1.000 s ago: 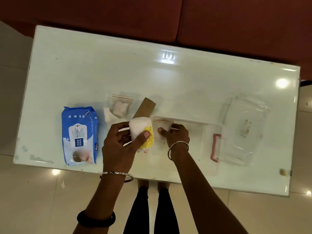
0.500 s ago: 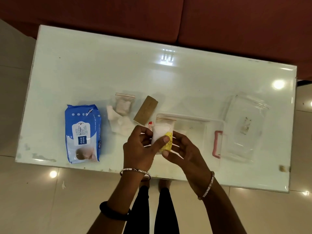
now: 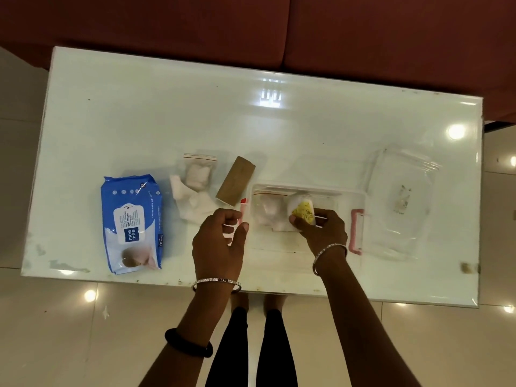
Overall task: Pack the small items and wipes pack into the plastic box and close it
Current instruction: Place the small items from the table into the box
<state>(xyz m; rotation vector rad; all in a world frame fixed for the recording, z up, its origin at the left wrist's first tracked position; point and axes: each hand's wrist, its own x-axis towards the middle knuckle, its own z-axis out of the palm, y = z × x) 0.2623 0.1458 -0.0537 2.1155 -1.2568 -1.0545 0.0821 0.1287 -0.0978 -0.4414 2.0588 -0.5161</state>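
A clear plastic box (image 3: 349, 196) with pink latches stands open near the table's front edge. My right hand (image 3: 321, 230) holds a white and yellow packet (image 3: 301, 210) down inside the box, beside a small zip bag (image 3: 268, 208) lying in it. My left hand (image 3: 220, 241) hovers just left of the box, fingers loosely curled and holding nothing. The blue wipes pack (image 3: 131, 222) lies at the left. Between it and the box lie a zip bag of white pads (image 3: 198, 171), loose white pads (image 3: 195, 205) and a brown cardboard piece (image 3: 236, 181).
The box's clear lid (image 3: 399, 202) lies to the right of the box. The white glass table (image 3: 251, 121) ends close to my body; a dark red sofa (image 3: 251, 29) runs along its far side. My legs show below the front edge.
The white and yellow packet passed from my left hand to my right, which carried it right and down into the box. My left hand let go and drew back left.
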